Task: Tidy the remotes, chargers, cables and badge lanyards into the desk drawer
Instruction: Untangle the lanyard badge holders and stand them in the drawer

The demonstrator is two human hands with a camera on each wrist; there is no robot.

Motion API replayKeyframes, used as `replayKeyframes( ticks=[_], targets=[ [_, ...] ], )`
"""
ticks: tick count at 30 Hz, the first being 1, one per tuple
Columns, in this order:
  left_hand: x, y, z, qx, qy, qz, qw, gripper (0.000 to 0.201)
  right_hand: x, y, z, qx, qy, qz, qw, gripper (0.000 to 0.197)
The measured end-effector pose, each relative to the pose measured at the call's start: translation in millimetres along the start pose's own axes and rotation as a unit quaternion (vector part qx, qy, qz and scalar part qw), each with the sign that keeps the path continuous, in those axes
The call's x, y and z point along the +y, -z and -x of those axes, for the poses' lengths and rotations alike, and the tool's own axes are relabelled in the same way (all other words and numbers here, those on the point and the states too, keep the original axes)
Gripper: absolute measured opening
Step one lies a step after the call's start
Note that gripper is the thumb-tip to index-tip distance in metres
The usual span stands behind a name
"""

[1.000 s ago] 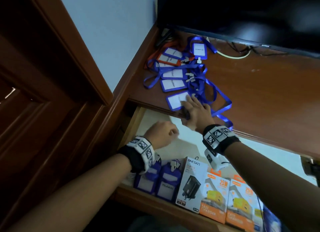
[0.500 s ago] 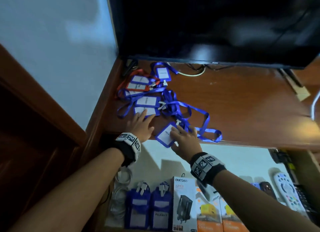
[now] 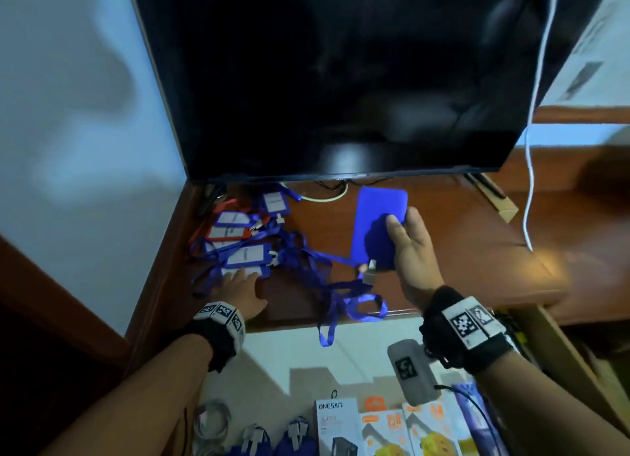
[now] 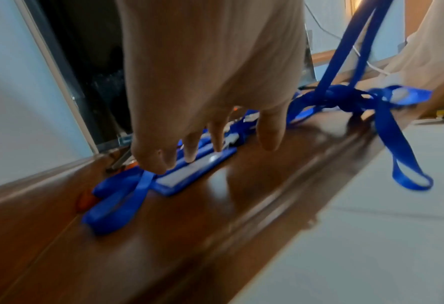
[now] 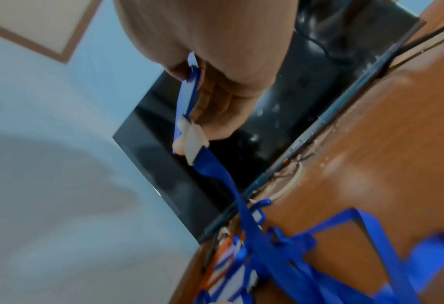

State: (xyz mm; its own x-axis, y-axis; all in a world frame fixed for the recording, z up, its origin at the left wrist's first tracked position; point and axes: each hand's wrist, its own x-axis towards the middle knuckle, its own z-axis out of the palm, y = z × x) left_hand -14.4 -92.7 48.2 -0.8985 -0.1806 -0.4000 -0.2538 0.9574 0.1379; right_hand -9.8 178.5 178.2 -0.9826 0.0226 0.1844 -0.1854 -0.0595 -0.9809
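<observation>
Brown wooden bench (image 3: 443,237) with a dark TV (image 3: 341,80) standing at the back, pale wall on the left. My right hand (image 3: 410,247) is up off the bench holding a blue badge (image 3: 378,223), thumb on the near face and fingers behind it; from the right wrist cam I see the badge edge-on, pinched in the hand (image 5: 215,98). Its blue strap (image 3: 327,278) runs down from the clip into a knotted tangle on the bench, with one loop hanging over the front edge above the open drawer (image 3: 289,353).

My left hand (image 3: 243,290) is flat, fingers straight, pressing down on another blue badge (image 4: 195,170) at the near edge of the pile (image 3: 238,237), which sits in the back-left corner: mostly blue holders, at least one orange.

Down in the drawer, along the bottom of the head view: a coiled white cable (image 3: 211,425), two blue badges (image 3: 272,442) and several charger boxes (image 3: 341,428) side by side.
</observation>
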Motion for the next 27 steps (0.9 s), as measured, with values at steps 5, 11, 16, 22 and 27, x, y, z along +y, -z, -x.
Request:
replayKeyframes(
  ticks=[5, 11, 16, 22, 27],
  targets=[
    [62, 66, 24, 0.143, -0.202, 0.149, 0.958, 0.082, -46, 19, -27, 0.014, 0.035, -0.041, 0.998, 0.01],
    [154, 145, 80, 0.012, -0.368, 0.158, 0.916, 0.076, -94, 29, -55, 0.029, 0.014, -0.063, 0.997, 0.009],
    [187, 167, 83, 0.064, -0.374, 0.148, 0.913, 0.009, -144, 53, -66, 0.058, 0.045, -0.128, 0.989, 0.011],
    [170, 190, 72, 0.116, -0.306, 0.128, 0.936, 0.014, -184, 90, -74, 0.098, 0.141, -0.114, 0.978, 0.022],
    [161, 209, 63, 0.166, -0.274, 0.087, 0.943, 0.01, -200, 101, -78, 0.084, 0.258, 0.035, 0.962, 0.019]
  ],
)
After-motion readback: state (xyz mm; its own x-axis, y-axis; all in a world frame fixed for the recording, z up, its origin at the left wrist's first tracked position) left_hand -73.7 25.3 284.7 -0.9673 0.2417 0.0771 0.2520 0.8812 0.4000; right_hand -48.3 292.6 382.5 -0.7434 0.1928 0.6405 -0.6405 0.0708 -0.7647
